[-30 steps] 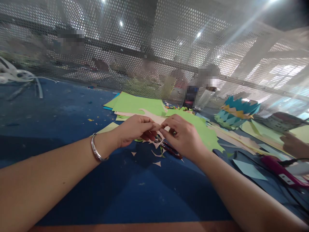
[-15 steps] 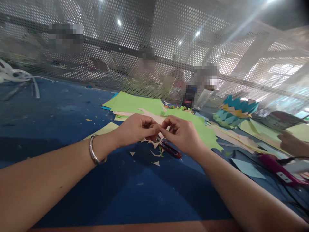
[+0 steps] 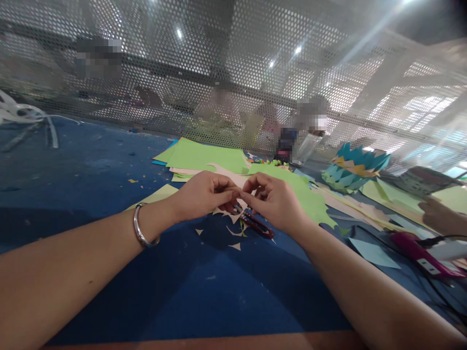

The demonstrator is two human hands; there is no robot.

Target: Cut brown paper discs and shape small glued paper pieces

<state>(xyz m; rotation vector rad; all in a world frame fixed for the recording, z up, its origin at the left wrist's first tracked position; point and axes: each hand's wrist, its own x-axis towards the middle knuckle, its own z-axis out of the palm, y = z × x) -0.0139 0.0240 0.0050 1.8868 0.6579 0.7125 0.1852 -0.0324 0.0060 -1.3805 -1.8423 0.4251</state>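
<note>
My left hand [image 3: 211, 194] and my right hand [image 3: 272, 199] meet fingertip to fingertip above the blue table [image 3: 204, 291]. Both are closed in a pinch; whatever lies between the fingers is too small and hidden to make out. Just below them rests a pair of scissors with a dark red handle [image 3: 258, 225], its blades partly covered by my fingers. Pale pink paper scraps [image 3: 234, 230] are scattered around it. Behind my hands lie a cut pale pink sheet [image 3: 233, 177] and a stack of green paper [image 3: 207, 155].
A teal and yellow folded-paper crown [image 3: 355, 167] stands at the back right. Nearby are a magenta power strip [image 3: 419, 253] with black cords, a light blue sheet [image 3: 374, 253] and another person's hand [image 3: 441, 216]. White strips [image 3: 22, 112] lie far left. A perforated metal screen [image 3: 164, 63] borders the table.
Almost nothing differs: both hands keep their pinch at the same spot, with only a very slight shift of the fingers and the view.
</note>
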